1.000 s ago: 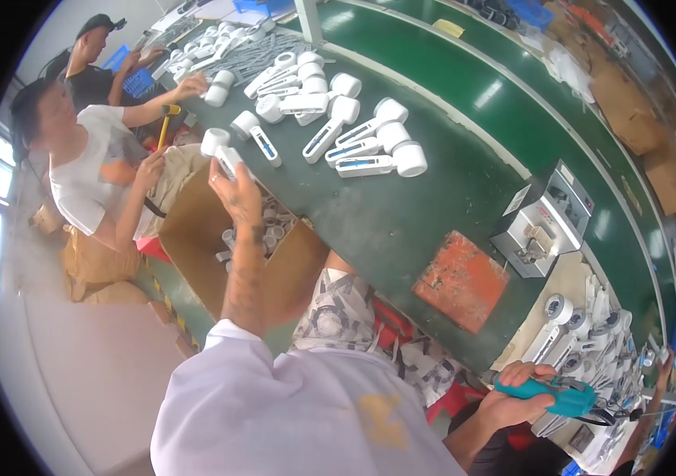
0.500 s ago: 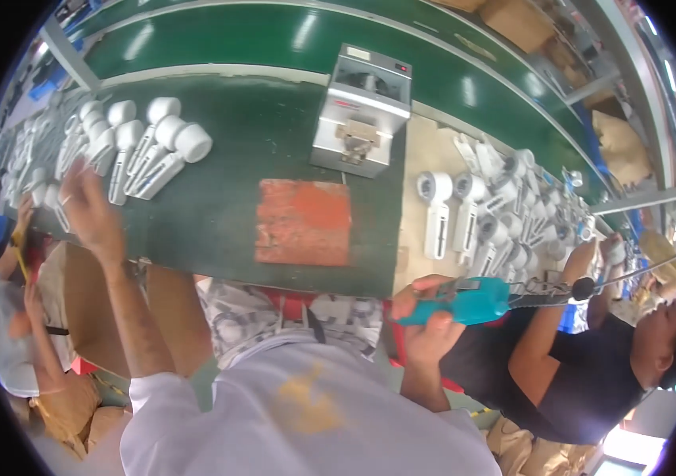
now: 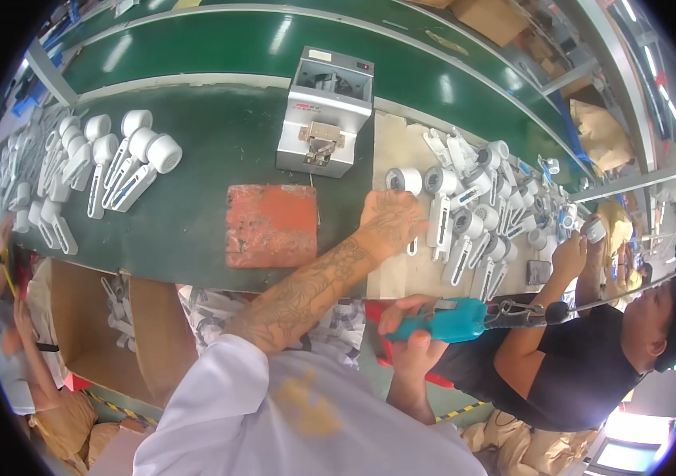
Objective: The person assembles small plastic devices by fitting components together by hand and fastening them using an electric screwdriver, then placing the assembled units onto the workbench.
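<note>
While the right hand (image 3: 415,329) keeps its fingers wrapped round a teal hand tool (image 3: 453,320) – a power screwdriver, by its shape and cable – the left hand (image 3: 389,220) is crossed over to the right and sits on the handle of a white piece (image 3: 402,180). That piece has its round head just beyond the left fingers and the end of its handle just on the near side of them. The left fingers are bent over it, but whether they grip it or only rest there I cannot tell.

Just to the right of those fingers spreads a heap of similar white pieces (image 3: 442,181) on a beige sheet (image 3: 387,278); a worn red pad (image 3: 271,226) lies to their left, and a grey metal machine (image 3: 323,115) stands beyond them.

I judge the step in hand to be handling one piece at the heap's edge, with the tool held ready beside it. If the piece is being taken up, the next move calls for a firm pinch on the handle and a lift clear of its neighbours; if laid down, a clean release – this view does not settle which.
</note>
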The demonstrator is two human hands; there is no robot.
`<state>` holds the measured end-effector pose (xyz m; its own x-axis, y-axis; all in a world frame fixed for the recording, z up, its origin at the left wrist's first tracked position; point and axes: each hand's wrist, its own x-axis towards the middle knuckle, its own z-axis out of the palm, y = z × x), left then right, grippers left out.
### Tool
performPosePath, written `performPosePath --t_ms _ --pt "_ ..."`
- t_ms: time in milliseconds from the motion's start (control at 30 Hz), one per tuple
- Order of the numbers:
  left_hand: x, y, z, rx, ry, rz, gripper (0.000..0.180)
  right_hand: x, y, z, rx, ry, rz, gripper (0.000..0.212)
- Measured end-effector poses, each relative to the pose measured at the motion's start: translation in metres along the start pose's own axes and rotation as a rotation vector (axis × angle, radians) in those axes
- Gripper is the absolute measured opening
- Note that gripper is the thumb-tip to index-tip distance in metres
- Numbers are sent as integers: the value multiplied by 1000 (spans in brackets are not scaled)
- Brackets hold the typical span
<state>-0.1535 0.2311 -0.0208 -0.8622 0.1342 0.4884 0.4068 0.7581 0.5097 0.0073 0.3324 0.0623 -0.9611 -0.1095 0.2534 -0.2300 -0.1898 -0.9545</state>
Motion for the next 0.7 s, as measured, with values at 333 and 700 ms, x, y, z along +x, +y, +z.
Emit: performPosePath --t_ms 333,700 --pt "-35 -11 -116 -134 -4 19 22 16 1 0 -54 16 82 74" --pt "-98 -74 -169 -82 -70 -69 27 93 17 66 202 -98 74 75"
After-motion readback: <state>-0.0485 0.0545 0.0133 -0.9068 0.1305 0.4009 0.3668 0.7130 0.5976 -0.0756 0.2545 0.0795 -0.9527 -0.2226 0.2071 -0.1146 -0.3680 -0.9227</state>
